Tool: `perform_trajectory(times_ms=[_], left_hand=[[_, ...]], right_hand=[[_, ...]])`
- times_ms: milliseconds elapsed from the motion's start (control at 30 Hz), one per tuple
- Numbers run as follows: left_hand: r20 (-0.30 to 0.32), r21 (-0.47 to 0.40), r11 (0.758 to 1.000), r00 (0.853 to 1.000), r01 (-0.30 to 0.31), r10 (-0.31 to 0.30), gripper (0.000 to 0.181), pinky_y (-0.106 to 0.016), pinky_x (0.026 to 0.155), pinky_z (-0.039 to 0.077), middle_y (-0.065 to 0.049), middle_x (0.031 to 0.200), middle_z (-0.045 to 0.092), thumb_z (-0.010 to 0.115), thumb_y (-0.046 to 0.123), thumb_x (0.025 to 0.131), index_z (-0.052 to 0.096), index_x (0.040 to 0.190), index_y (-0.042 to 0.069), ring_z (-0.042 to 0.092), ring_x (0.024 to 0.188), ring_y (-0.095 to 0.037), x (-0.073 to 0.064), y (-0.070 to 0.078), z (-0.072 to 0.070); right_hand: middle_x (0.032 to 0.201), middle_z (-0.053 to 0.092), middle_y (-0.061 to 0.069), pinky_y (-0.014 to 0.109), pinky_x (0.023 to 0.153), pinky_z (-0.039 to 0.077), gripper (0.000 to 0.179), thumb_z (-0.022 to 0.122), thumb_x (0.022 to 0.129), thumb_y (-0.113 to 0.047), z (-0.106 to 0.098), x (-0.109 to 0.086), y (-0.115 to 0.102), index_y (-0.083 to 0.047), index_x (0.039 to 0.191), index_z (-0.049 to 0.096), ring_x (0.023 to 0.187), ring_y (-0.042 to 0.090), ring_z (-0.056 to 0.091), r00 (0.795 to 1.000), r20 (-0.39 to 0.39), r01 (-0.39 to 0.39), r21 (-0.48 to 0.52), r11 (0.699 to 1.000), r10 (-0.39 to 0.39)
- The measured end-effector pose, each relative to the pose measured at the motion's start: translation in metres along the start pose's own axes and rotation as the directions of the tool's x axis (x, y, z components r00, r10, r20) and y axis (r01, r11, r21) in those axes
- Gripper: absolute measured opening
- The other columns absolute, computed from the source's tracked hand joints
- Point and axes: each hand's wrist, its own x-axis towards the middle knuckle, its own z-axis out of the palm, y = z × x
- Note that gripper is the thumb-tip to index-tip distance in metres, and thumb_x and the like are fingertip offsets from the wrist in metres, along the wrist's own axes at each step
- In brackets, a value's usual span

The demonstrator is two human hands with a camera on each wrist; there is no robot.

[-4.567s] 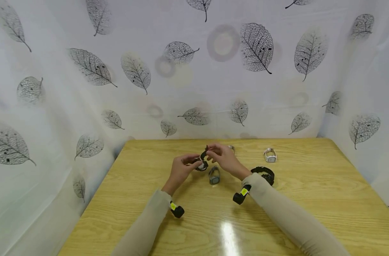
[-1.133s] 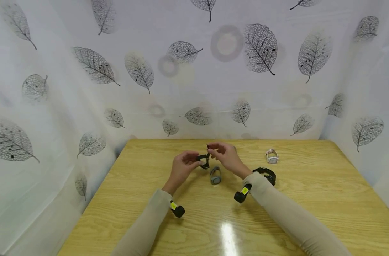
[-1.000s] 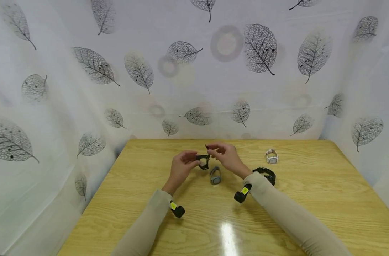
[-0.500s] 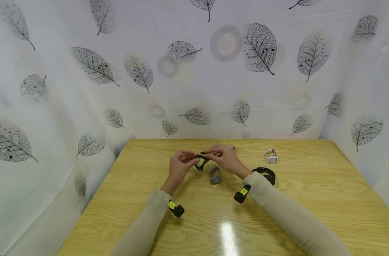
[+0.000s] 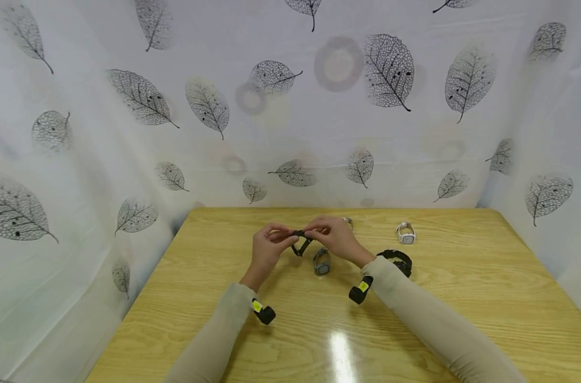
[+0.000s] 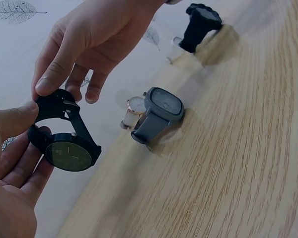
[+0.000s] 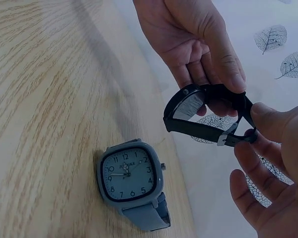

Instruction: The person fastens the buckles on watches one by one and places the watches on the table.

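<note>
Both hands hold a black wristwatch [image 5: 298, 250] above the table. My left hand [image 5: 265, 252] pinches one side of its strap between thumb and fingers. My right hand [image 5: 337, 237] pinches the strap's other side near the metal buckle [image 7: 222, 137]. The strap forms a loop, with its ends meeting between the fingertips. In the left wrist view the round dark dial [image 6: 69, 154] hangs at the bottom of the loop. Whether the strap's pin sits in a hole cannot be made out. Just below the hands stands a grey square-faced watch [image 7: 130, 173].
A black chunky watch [image 5: 399, 260] lies by the right forearm. Behind it stands a white watch [image 5: 406, 234]. Another pale watch [image 6: 135, 105] is partly hidden behind the right hand in the head view. The wooden table [image 5: 213, 298] meets a leaf-patterned curtain [image 5: 280, 133] at its back edge.
The strap end that stood upright in my right fingers has come down and left against the other strap part. My right hand moved slightly left, closer to the left hand.
</note>
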Motion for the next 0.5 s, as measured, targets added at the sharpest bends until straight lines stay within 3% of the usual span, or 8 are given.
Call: perform_trajectory(times_ms=[500], left_hand=[[0.026, -0.008, 1.0, 0.999, -0.021, 0.021, 0.032, -0.034, 0.085, 0.062, -0.022, 0.109, 0.075, 0.083, 0.003, 0.086, 0.066, 0.11, -0.009, 0.074, 0.103, -0.03, -0.0011, 0.0024, 0.0023]], right_hand=[[0.108, 0.072, -0.001, 0.031, 0.073, 0.06, 0.012, 0.071, 0.099, -0.015, 0.007, 0.0007, 0.0024, -0.015, 0.107, 0.08, 0.089, 0.014, 0.069, 0.997, 0.0, 0.072, -0.032, 0.997, -0.072]])
